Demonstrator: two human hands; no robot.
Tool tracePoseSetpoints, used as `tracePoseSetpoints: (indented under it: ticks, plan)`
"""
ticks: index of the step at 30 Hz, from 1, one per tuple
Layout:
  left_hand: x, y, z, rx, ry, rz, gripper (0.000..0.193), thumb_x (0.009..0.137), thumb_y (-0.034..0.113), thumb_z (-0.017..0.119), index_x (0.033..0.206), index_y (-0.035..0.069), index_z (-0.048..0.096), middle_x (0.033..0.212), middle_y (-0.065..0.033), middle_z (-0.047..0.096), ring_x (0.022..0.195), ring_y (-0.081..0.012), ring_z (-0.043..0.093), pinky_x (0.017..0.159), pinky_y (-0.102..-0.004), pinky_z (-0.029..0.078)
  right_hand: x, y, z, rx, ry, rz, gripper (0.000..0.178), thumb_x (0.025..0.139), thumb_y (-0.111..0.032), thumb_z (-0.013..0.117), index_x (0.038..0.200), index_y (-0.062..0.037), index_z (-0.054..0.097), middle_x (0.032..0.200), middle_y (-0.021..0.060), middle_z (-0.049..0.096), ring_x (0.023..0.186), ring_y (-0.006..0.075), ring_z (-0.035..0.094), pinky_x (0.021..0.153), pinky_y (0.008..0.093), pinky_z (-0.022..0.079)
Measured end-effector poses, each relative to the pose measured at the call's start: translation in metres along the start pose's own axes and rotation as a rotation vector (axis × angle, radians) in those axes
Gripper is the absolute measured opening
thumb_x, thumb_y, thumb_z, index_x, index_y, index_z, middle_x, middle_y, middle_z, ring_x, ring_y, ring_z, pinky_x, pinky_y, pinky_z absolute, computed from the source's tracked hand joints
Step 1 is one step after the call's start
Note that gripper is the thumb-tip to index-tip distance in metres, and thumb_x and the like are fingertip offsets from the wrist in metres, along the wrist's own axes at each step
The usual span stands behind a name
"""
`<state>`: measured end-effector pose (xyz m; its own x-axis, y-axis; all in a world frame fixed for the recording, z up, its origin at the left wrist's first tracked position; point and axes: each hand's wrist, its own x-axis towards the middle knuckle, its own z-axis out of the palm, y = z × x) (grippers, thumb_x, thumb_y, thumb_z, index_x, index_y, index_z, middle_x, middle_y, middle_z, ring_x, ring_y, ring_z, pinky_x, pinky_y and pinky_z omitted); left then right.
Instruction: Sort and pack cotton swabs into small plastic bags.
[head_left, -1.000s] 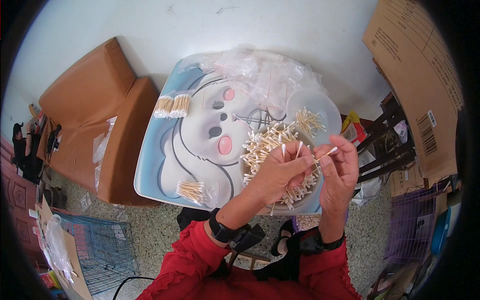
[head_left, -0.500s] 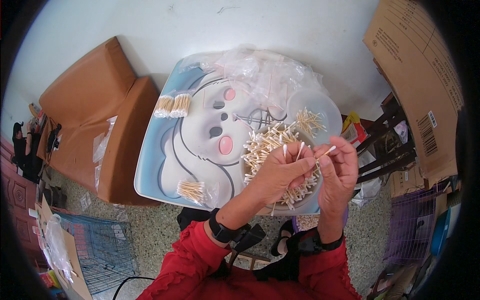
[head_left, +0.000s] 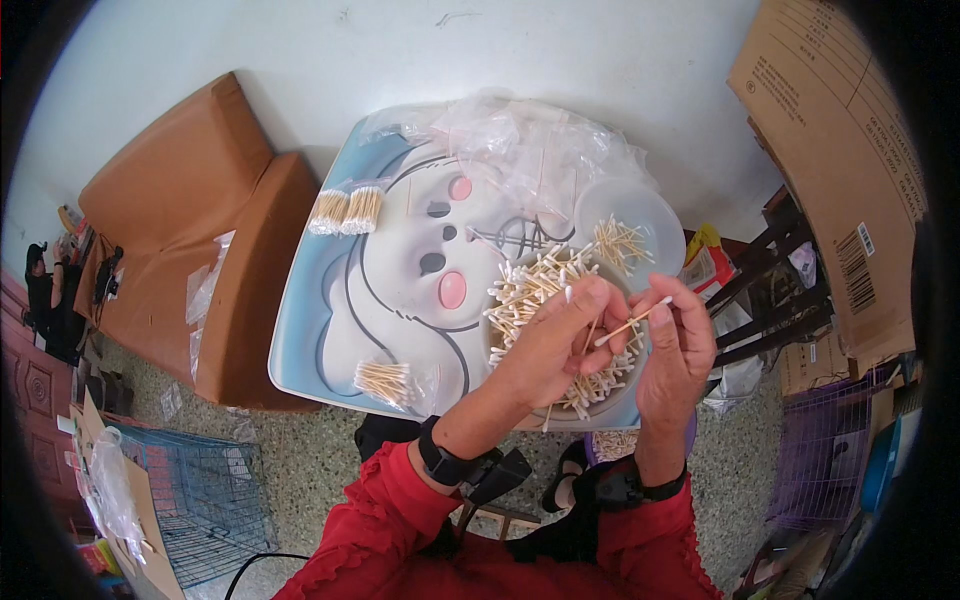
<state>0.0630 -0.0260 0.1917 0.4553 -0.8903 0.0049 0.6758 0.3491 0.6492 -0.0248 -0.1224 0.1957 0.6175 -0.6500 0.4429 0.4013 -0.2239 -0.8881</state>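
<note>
Table (head_left: pixel 385 290) with cotton swabs (head_left: pixel 530 292) stands beside brown chair (head_left: pixel 180 215).

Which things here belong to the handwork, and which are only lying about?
Seems to belong: cotton swab in right hand, swab heap, bagged swab bundles, clear bags.

Apparently just around: brown sofa, cardboard box, blue wire cage, purple wire cage.

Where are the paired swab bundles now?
In the head view, both bundles lie by the left edge of the table, beyond the single bundle.
</note>
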Motion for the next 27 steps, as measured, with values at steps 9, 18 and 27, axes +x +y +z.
tracePoseSetpoints:
  ticks: [9,18,27]
  plan:
    - [-0.003,-0.003,-0.004,0.067,-0.061,-0.111,0.024,0.095,0.026,0.041,0.094,0.005,0.052,0.069,-0.0028,0.052,0.049,-0.0066,0.039,0.043,-0.0176,0.028,-0.005,0.003,0.002,-0.028,0.042,0.011,0.018,0.084,-0.005,0.058,0.101,0.0016,0.055,0.084,0.0041,0.056,0.078,0.0074,0.051,0.073,0.0201,0.041]
    - [0.001,0.0,-0.005,0.141,-0.038,-0.104,0.027,0.095,0.031,0.039,0.09,0.007,0.05,0.061,0.0007,0.041,0.047,-0.0063,0.033,0.042,-0.0185,0.026,0.004,-0.001,0.005,-0.382,-0.091,-0.238,0.01,0.084,-0.004,0.054,0.091,0.0004,0.06,0.094,0.0085,0.059,0.085,0.0158,0.054,0.077,0.0261,0.041]
    - [0.001,0.034,-0.033,-0.258,0.103,0.154,0.018,0.094,0.02,0.037,0.086,0.007,0.046,0.069,-0.0055,0.051,0.051,-0.0106,0.041,0.042,-0.0199,0.029,-0.017,-0.032,0.005,-0.892,-0.541,-0.429,0.018,0.069,-0.002,0.061,0.086,-0.0065,0.059,0.108,0.0133,0.053,0.104,0.0308,0.049,0.087,0.0389,0.04]
